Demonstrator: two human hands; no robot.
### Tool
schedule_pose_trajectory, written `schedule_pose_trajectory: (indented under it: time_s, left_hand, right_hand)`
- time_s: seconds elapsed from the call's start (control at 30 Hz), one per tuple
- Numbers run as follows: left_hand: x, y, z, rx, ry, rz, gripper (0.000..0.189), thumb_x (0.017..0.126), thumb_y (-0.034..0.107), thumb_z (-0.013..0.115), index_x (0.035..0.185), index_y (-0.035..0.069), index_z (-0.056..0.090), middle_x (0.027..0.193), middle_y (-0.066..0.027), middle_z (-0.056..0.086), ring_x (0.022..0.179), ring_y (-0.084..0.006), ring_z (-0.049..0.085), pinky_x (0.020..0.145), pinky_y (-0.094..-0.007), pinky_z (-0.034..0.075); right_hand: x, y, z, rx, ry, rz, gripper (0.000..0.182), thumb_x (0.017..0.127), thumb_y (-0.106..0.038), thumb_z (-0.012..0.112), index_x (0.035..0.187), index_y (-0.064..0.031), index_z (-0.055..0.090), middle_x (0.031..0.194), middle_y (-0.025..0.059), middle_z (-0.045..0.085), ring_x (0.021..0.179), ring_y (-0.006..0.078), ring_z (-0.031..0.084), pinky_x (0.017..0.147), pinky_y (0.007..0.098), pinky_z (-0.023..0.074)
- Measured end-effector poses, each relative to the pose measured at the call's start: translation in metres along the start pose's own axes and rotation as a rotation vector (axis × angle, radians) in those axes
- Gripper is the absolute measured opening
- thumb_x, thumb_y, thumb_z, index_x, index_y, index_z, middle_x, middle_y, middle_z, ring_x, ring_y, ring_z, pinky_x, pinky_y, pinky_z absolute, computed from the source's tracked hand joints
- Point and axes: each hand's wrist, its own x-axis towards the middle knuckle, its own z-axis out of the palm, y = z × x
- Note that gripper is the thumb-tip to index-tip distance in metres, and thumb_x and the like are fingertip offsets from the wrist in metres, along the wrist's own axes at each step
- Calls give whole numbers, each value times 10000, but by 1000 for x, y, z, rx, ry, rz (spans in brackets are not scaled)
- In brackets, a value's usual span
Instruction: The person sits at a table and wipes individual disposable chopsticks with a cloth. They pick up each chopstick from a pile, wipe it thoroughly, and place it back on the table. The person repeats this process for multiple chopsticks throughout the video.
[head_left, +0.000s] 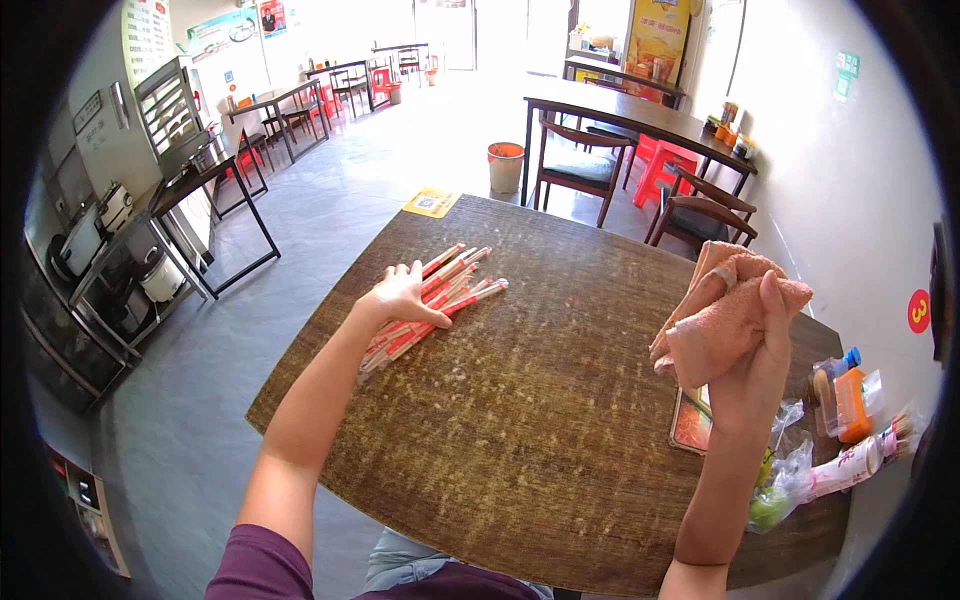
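My left hand (401, 296) lies over a bundle of wrapped disposable chopsticks (480, 294) at the left of the dark wooden table (510, 420). Its thumb is spread along the near side of the bundle; whether the fingers grip it is hard to tell. On the right, my right hand (757, 360) holds a folded pinkish-orange cloth (724, 322) raised above the table. Below the cloth, a flat item with a reddish picture (690, 424) lies partly hidden by the right wrist.
Along the wall at right stand an orange container (853, 405), a clear plastic bag with green items (772, 502) and a pack of wooden sticks (855, 465). A yellow card with a printed code (432, 202) lies at the far corner. Chairs (581, 165) and a bin (505, 169) stand beyond.
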Motion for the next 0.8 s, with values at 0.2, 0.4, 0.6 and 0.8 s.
schedule_pose_trajectory:
  time_s: [0.2,0.4,0.6,0.8]
  left_hand:
    - [5,8,10,-58,180,58,640,655,338,683,1185,39,486,1110,-206,585,1068,-323,553,894,-396,440]
    - [4,1,21,4,388,26,344,717,233,603,987,36,518,929,-217,640,901,-395,611,760,-488,478]
    - [-8,0,-16,-550,877,204,323,813,104,517,1105,-31,491,741,-164,580,578,-226,566,539,-351,460]
    - [-9,-13,42,-1127,1041,557,257,890,93,548,1132,20,501,879,-27,525,724,-95,526,621,-239,461]
  right_hand:
    - [2,0,-11,-25,47,-24,323,910,-320,568,1090,-55,523,984,66,594,882,156,597,774,302,513]
    - [-3,11,12,44,-97,24,233,919,-257,551,1025,-50,550,937,55,615,853,137,590,764,274,487]
    - [-9,10,17,86,-129,96,123,934,-158,495,925,-36,503,907,81,603,807,138,566,738,282,466]
    - [-3,26,14,114,-222,70,173,924,-194,532,962,-26,540,862,69,619,795,139,578,726,277,469]
